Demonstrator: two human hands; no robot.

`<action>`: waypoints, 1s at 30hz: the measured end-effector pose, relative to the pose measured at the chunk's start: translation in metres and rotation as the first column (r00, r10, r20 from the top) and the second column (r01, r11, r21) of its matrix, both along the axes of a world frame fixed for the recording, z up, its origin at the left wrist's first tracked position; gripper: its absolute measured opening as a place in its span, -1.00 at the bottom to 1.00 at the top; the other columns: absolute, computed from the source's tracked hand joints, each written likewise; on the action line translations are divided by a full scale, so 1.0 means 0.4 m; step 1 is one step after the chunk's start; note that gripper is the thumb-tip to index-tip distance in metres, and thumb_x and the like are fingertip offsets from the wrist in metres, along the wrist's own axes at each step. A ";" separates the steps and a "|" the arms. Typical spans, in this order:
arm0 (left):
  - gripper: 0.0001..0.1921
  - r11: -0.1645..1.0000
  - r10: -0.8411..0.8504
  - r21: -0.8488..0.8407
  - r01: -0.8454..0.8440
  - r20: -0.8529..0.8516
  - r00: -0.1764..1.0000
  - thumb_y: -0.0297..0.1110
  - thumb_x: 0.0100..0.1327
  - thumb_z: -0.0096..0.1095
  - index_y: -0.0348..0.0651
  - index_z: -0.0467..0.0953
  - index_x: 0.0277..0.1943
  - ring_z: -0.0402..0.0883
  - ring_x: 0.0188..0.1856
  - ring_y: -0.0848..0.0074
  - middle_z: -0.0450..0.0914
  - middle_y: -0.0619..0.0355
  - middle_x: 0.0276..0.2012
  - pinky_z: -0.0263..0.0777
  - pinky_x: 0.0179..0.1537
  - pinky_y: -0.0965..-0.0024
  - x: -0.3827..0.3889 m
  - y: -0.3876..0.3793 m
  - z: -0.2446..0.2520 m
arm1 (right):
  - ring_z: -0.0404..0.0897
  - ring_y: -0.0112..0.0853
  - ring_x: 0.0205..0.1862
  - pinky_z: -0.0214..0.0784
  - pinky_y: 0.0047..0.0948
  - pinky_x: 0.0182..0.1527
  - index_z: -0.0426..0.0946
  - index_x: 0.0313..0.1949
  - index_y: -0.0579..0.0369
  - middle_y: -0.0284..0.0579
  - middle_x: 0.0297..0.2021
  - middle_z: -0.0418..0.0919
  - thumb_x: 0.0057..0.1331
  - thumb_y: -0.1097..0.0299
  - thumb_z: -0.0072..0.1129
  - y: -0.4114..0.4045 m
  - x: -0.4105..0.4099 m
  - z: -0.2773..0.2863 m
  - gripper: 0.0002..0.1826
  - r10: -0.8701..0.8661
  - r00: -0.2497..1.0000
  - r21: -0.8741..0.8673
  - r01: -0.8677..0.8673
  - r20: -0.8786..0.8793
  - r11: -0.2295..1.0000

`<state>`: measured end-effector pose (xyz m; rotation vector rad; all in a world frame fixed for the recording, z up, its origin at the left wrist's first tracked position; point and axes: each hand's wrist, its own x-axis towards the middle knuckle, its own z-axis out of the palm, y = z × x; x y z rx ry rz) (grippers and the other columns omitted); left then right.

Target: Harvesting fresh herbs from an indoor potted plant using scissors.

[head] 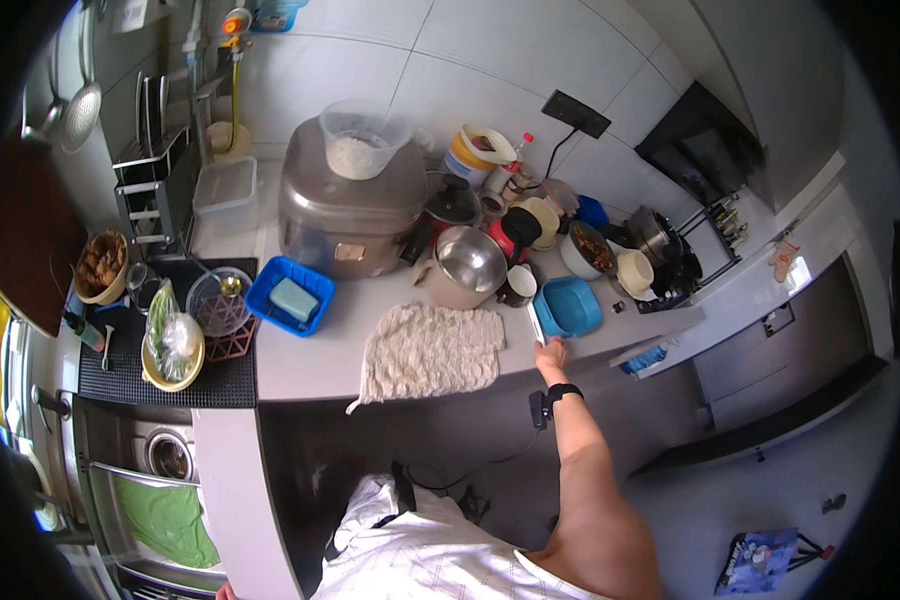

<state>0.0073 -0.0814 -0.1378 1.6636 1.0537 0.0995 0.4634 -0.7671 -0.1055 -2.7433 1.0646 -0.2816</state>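
My right hand (551, 354), arm stretched forward, grips a slim pale flat utensil (535, 322), possibly a knife, at the counter's front edge. Just to its right is a blue square plastic basin (568, 306). A white cup (521, 283) stands beyond the utensil's tip. Left of the hand lies a cream textured cloth (433, 351), partly hanging over the edge. Behind the cloth is a steel-lined pot (465, 264). Only the fingertips of my left hand (226, 592) show, at the bottom rim beside the sink counter; its grip is hidden.
A bulky metallic appliance (352, 199) carries a clear tub of white contents. Left of it, a blue basket (290, 295) holds a pale block. A bowl of bagged greens (172, 360) rests on the black mat near the sink (112, 431). Jars, bowls and pans crowd the right rear.
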 end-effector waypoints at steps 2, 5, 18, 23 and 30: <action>-0.64 0.992 -0.061 0.100 0.075 -0.139 0.988 -0.24 0.31 0.09 -0.23 0.44 0.09 0.27 -0.07 0.37 0.51 -0.01 -0.11 0.11 0.00 0.36 -0.028 0.001 0.010 | 0.49 -0.02 -0.02 0.34 -0.13 0.04 0.33 -0.04 0.22 0.13 -0.05 0.45 0.20 0.18 0.11 0.030 0.012 0.000 -0.56 0.009 0.999 -0.046 -0.011 -0.052 0.999; -0.63 0.954 -0.131 0.211 0.214 -0.349 0.928 -0.30 0.25 0.17 0.00 0.47 0.12 0.09 0.29 0.15 0.42 -0.01 0.14 -0.18 0.35 0.19 -0.022 -0.004 0.040 | 0.51 -0.05 -0.05 0.38 -0.13 -0.03 0.33 -0.07 0.19 0.12 -0.06 0.46 0.24 0.23 0.06 0.064 0.037 0.014 -0.64 0.122 0.978 -0.081 -0.137 -0.172 0.987; -0.79 0.954 0.004 0.289 0.082 -0.283 0.959 -0.33 0.25 0.13 -0.27 0.54 -0.14 0.44 -0.14 0.40 0.55 0.06 -0.24 0.29 -0.05 0.40 0.060 -0.053 0.042 | 0.15 -0.62 -0.72 -0.06 -0.59 -0.72 0.14 -0.28 -0.04 -0.37 -0.59 0.23 0.45 0.25 -0.26 0.093 0.105 0.073 -0.86 -0.404 0.758 0.851 -0.386 0.513 0.356; -0.77 0.989 0.114 0.097 -0.112 -0.010 0.993 -0.30 0.26 0.11 -0.32 0.52 -0.19 0.49 -0.24 0.51 0.57 0.14 -0.34 0.35 -0.15 0.46 -0.035 0.015 -0.041 | 0.24 -0.64 -0.64 0.10 -0.62 -0.65 0.20 -0.20 -0.02 -0.44 -0.60 0.24 0.35 0.34 0.03 0.310 0.003 0.186 -0.82 -0.233 0.584 0.629 -0.722 0.778 0.289; -0.72 0.953 0.167 0.278 -0.122 -0.145 0.975 -0.21 0.15 0.18 -0.32 0.57 -0.33 0.53 -0.39 0.49 0.60 0.09 -0.47 0.39 -0.30 0.40 0.077 -0.023 0.029 | 0.31 -0.67 -0.48 0.19 -0.70 -0.45 0.21 0.13 0.11 -0.32 -0.40 0.39 0.27 0.54 0.05 0.745 -0.153 0.407 -0.56 0.503 0.398 0.582 -0.762 0.767 -0.283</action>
